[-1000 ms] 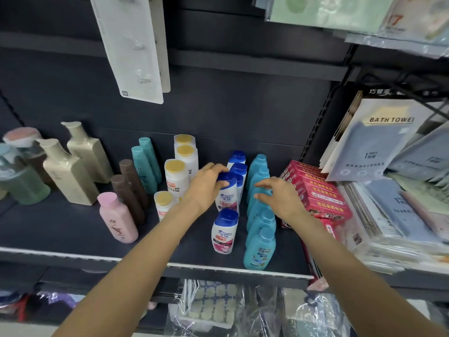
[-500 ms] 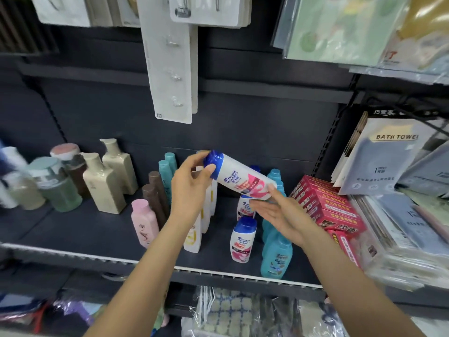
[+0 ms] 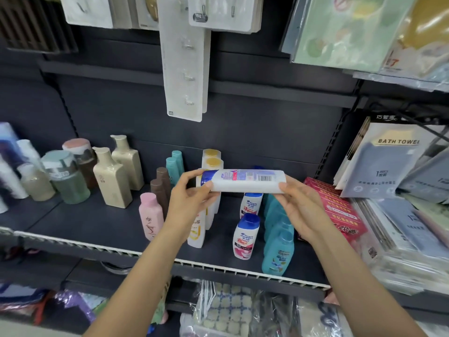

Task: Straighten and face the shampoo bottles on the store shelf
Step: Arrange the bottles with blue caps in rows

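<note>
The white shampoo bottle [image 3: 245, 180], tilted cap-up half a second earlier, had been turned level and rolled so that its barcode side faced the onlooker, held well above the shelf [image 3: 97, 220]. The left hand [image 3: 192, 203] pinched the blue-capped end between thumb and curled fingers; the right hand [image 3: 301, 210] gripped the base end, fingers wrapped beneath it.

Directly below the held bottle stood two matching blue-capped bottles [image 3: 246, 235], one behind the other, labels forward. Just right of those ran a file of teal bottles [image 3: 278, 249], and beyond them a stack of red boxes [image 3: 340, 210]. Left of the matching pair stood yellow-capped white bottles [image 3: 211, 164], partly hidden by the left wrist.

The likeliest trouble, judged from this arrangement, was the return. The gap behind the matching pair looked narrow, and a bottle lowered at a slant could clip a blue cap or a teal neighbour and topple a file toward the shelf lip. The left forearm, reaching past the yellow-capped bottles, could brush them over. With the barcode outward, the bottle could also be set down back to front.
</note>
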